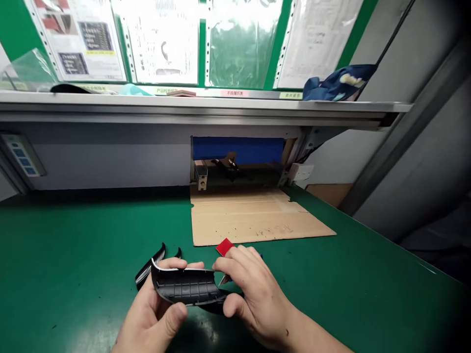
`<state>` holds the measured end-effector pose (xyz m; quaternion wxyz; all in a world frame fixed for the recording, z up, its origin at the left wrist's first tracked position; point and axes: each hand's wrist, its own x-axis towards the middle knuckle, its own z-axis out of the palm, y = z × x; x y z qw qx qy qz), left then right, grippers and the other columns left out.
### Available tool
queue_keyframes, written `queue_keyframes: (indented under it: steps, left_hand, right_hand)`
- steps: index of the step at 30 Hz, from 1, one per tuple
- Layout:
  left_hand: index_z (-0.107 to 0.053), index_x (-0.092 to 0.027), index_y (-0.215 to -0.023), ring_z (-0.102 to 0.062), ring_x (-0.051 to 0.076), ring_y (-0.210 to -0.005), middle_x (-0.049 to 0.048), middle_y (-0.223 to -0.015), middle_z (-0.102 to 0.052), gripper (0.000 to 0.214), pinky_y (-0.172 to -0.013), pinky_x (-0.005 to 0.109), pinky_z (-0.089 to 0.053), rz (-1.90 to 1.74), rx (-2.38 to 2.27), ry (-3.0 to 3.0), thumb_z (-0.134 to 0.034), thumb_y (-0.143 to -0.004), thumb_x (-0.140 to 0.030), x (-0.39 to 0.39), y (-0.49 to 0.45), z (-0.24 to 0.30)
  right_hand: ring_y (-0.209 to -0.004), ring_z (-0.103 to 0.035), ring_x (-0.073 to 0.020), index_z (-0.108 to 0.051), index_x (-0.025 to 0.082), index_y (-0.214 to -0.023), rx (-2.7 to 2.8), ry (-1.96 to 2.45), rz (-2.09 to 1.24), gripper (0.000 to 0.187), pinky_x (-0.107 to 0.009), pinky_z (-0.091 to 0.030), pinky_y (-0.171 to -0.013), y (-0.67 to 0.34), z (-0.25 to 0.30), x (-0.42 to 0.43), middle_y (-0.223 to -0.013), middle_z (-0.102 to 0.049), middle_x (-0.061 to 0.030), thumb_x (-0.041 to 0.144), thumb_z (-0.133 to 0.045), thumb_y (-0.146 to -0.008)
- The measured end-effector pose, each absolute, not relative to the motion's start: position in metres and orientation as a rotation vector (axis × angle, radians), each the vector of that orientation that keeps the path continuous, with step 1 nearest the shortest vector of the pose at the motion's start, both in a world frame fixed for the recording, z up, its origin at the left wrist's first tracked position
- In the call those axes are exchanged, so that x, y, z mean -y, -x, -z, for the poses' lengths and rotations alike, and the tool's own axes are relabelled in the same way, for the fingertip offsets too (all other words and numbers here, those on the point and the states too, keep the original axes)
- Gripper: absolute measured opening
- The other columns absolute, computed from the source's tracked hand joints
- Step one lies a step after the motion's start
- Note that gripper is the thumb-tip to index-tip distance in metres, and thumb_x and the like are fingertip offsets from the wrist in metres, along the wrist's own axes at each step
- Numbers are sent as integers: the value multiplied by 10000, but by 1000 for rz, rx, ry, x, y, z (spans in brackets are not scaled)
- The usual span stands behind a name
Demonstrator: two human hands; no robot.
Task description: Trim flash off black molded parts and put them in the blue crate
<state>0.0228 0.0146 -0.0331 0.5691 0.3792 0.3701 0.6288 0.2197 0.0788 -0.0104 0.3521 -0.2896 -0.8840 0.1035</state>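
Note:
My left hand (pixel 158 304) is closed around a black curved plastic shell (pixel 187 285), its ribbed hollow inside turned toward me, thumb on the near edge and fingers behind. At the shell's right end, my right hand (pixel 253 289) is curled around a small knife (pixel 224 280); only its pointed metal blade shows, and the grip is hidden by the fingers. The right thumb is by the shell's lower right end. A red square piece (pixel 224 246) shows just beyond the right fingertips; whether they touch it I cannot tell. Another black curved part (pixel 150 267) lies behind my left hand.
A flat cardboard sheet (pixel 253 223) lies on the green table (pixel 73 264), under a fixture with a blue roll (pixel 239 149). A metal shelf (pixel 184 110) crosses above, with a dark blue cloth (pixel 334 83) on it. A power strip (pixel 24 154) is on the left.

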Motion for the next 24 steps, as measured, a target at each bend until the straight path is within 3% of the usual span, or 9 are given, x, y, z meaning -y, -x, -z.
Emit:
queue_keyframes:
  steps: [6,12,24]
  left_hand:
    - [-586,-247,-1115,-604,307,-1118,108,-1210,-654,564,-924,332,-509,-1432,-919,-817,-826,-639,-431,-10,-28,32]
    - [-567,-263,-1141,-560,296,-1182,83,-1227,-647,526,-946,302,-497,-1403,-928,-861,-788,-693,-428,-9,-26,35]
    - [-591,-239,-1115,-543,299,-1200,115,-1233,-638,354,-942,321,-501,-1302,-975,-1174,-698,-798,-355,-8,-14,35]
  right_hand:
    - [-699,-370,-203,-589,173,-864,2314,896,-121,831,-310,-211,-648,-220,13,-77,-776,-458,-40,780,-23,-880]
    - [-660,-351,-183,-487,166,-685,2354,890,-51,807,-302,-177,-619,-222,16,-77,-696,-441,-21,766,17,-879]
    - [-588,-312,-160,-443,166,-646,2416,810,121,765,-307,-145,-584,-224,24,-79,-614,-448,-8,726,-2,-923]
